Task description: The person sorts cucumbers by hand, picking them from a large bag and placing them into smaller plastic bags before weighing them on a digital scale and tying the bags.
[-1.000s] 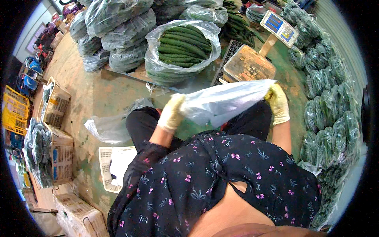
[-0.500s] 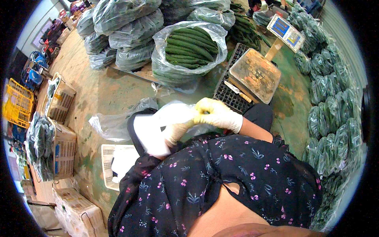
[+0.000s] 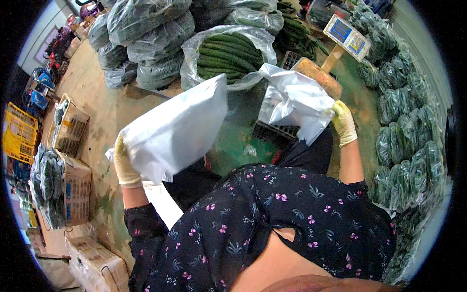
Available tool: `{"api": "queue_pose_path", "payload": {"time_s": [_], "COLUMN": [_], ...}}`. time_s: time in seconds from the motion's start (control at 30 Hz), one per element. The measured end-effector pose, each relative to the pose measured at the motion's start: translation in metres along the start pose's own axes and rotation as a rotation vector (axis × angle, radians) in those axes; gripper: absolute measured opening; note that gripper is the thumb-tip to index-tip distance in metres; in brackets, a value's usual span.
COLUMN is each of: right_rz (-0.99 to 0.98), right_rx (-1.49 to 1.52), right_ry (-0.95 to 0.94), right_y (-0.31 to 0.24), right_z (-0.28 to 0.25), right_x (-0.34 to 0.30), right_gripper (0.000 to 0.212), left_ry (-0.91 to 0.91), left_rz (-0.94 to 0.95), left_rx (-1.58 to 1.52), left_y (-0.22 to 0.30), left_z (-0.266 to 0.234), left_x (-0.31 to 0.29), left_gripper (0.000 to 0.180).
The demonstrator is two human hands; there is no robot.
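Observation:
My left hand point(image 3: 125, 163), in a pale yellow glove, grips the near-left end of a flat white stack of plastic bags point(image 3: 177, 124), tilted up over my left leg. Out to the right, my gloved right hand point(image 3: 344, 124) is closed on the edge of a single crumpled white plastic bag point(image 3: 294, 100). That bag hangs apart from the stack and hides part of the scale and the black tray. Beyond both hands stands an open clear bag point(image 3: 189, 73) filled with long green cucumbers point(image 3: 228, 56).
A weighing scale with a blue and white display point(image 3: 346, 38) stands at the far right, beside a black slotted tray point(image 3: 272, 132). Filled bags point(image 3: 160, 44) are piled at the back left. Crates point(image 3: 77, 190) line the left; bagged cucumbers point(image 3: 411, 163) line the right.
My hands, close together before, have moved wide apart. The right hand has drawn a bag off to the right, while the stack has swung up in the left hand.

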State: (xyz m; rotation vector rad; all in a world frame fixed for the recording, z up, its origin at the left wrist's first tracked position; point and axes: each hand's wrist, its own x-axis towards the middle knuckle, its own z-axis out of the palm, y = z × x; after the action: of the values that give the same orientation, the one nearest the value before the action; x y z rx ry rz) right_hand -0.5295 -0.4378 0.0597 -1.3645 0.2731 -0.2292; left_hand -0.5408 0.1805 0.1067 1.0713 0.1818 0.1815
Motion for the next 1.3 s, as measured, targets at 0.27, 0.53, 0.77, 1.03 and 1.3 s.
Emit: {"api": "queue_pose_path", "payload": {"time_s": [0.27,0.53,0.77,1.03,1.3], "right_rz": [0.162,0.271,0.274,0.144,0.109], "right_rx": [0.191,0.182,0.269,0.349,0.123], "right_ry": [-0.481,-0.431,-0.594,-0.611,-0.570], "right_y": [0.012,0.018,-0.014,0.008,0.006], "right_z": [0.088,0.076,0.135,0.185,0.196], "right_x": [-0.021,0.001,-0.023,-0.026,-0.036], "right_gripper": [0.023,0.039,0.045,0.006,0.009], "left_ry": [-0.094,0.937,0.513,-0.297,-0.291], "left_rz": [0.088,0.059,-0.785,-1.297,-0.107], "left_rx": [0.136,0.794,1.768,1.815,1.502], "left_y": [-0.022,-0.017,-0.181,-0.081,0.007], "left_z": [-0.116,-0.234,-0.299,-0.149,0.057], "left_x": [0.010,-0.198,-0.284,-0.188,-0.111], "left_gripper": [0.020,0.033,0.050,0.069,0.027]}}
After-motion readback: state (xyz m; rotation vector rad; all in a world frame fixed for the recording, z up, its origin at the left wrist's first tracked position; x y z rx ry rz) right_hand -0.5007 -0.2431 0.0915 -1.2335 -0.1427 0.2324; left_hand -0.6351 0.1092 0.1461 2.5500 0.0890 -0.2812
